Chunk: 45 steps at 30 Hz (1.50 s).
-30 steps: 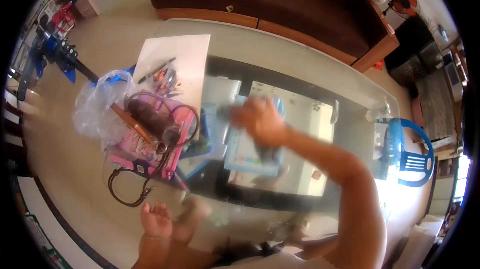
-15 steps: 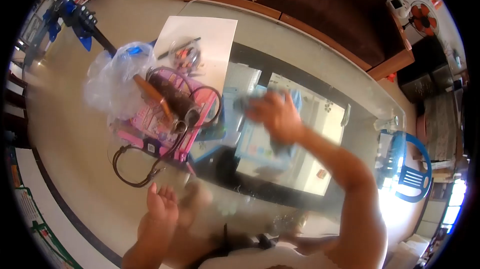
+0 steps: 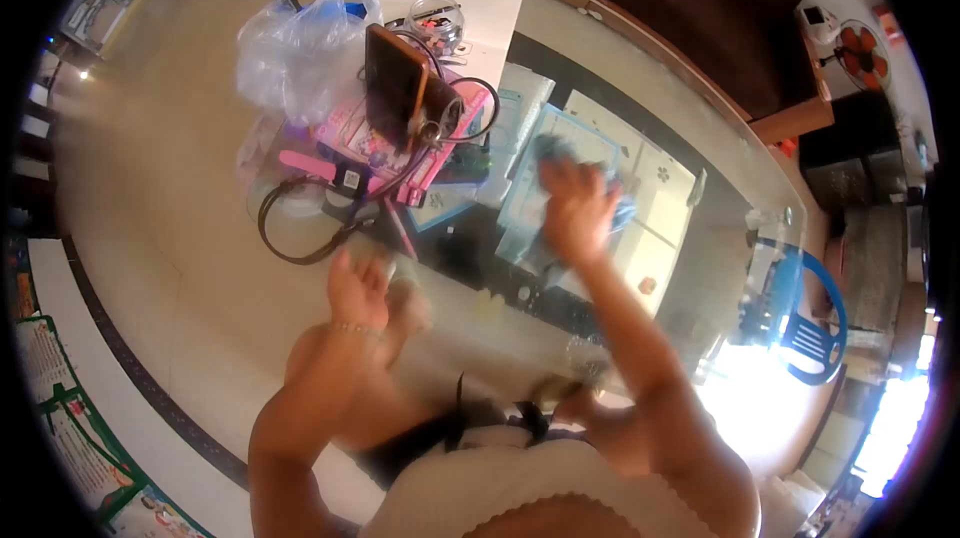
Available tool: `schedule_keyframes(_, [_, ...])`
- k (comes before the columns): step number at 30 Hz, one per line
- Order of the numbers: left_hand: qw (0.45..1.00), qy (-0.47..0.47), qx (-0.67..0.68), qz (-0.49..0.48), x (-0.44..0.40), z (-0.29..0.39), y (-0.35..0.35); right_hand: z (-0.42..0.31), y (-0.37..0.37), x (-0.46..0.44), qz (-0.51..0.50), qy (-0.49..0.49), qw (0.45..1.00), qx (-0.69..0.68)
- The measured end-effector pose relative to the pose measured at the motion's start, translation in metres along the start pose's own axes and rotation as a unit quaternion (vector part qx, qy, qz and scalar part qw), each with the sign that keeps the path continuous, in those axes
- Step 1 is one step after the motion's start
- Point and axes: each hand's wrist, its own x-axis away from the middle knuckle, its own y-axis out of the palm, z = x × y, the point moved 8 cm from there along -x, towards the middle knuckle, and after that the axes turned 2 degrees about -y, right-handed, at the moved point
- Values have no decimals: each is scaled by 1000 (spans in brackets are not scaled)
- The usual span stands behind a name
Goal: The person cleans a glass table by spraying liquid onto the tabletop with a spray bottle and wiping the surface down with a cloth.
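Observation:
My right hand [image 3: 580,206] presses down on a blue-grey cloth [image 3: 553,148] over the glass tabletop. Bits of the cloth show past the fingertips and beside the palm. Under the glass near it lie light blue-edged papers. My left hand [image 3: 358,283] is at the front left edge of the glass table [image 3: 490,283], with its fingers loosely apart and nothing in them. Just beyond the left hand, a dark cord loop [image 3: 275,228] hangs past the table edge.
A phone [image 3: 395,88] leans on a brown roll above pink booklets [image 3: 340,133]. Beside them are a clear plastic bag [image 3: 300,53], a white sheet [image 3: 495,3] and a clear jar [image 3: 436,26] of small pieces. A blue chair [image 3: 815,338] stands right; a brown sofa [image 3: 690,8] lies behind.
My right hand has moved right across the glass with the cloth. The left hand has shifted slightly right and up. The whole view has tilted, showing more of my body.

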Motion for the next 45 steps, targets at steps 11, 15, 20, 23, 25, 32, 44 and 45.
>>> schedule_keyframes(11, [998,-27,-7,-62,7,9,0,-19,-16,81,18,-30,998,-61])
schedule_keyframes(15, [997,0,-29,-67,12,10,4,112,-17,139,25,259,965,-27])
schedule_keyframes(20, [993,-33,-14,-114,-25,5,-2,-61,-7,100,-42,46,996,-56])
schedule_keyframes(23, [990,-45,-63,-114,-29,11,-2,-191,-27,72,-121,-164,972,-120])
schedule_keyframes(25, [978,-90,-19,-185,-7,11,11,-192,-42,91,-17,-192,973,-126])
schedule_keyframes(32, [992,-62,-45,-104,12,13,6,91,-12,241,-94,165,982,16])
schedule_keyframes(44, [993,-20,-64,-93,5,9,0,-68,-35,141,-21,45,995,-83])
schedule_keyframes(45, [993,-24,-64,-92,6,9,0,-110,-32,116,-28,-10,996,-79])
